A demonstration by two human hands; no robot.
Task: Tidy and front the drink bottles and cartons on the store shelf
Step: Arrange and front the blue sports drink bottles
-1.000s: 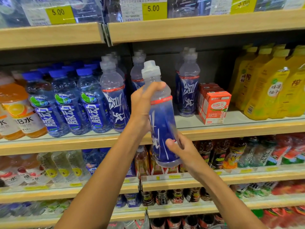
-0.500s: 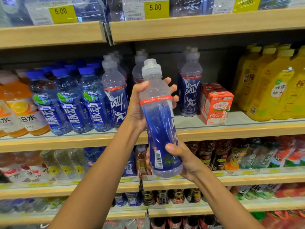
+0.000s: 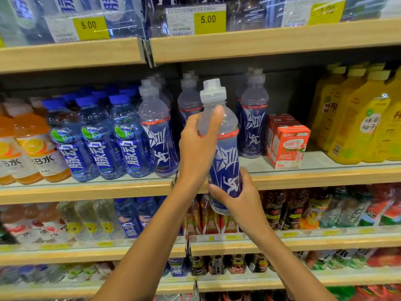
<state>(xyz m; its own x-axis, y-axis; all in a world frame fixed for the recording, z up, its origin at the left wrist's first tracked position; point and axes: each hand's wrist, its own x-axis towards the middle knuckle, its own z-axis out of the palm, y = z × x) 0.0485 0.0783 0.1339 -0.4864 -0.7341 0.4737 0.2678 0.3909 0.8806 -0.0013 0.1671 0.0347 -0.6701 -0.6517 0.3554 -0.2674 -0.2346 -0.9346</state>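
Note:
A tall clear sports-drink bottle (image 3: 224,148) with a blue label and a white runner figure hangs upright in front of the middle shelf (image 3: 303,177). My left hand (image 3: 198,144) wraps its upper half, thumb across the neck. My right hand (image 3: 236,192) cups its base from below. The label's front faces me. Matching bottles stand on the shelf: one (image 3: 159,131) to the left, one (image 3: 188,101) behind my left hand, one (image 3: 253,120) to the right. There is a gap on the shelf behind the held bottle.
Blue-capped water bottles (image 3: 97,135) and orange drinks (image 3: 34,146) fill the shelf's left. Red cartons (image 3: 288,144) and yellow juice bottles (image 3: 355,118) stand at the right. The upper shelf edge (image 3: 260,38) overhangs closely. Lower shelves hold several more bottles.
The held bottle has been turned about its axis: the barcode side faced me, now the runner logo does. My left thumb has moved across the neck.

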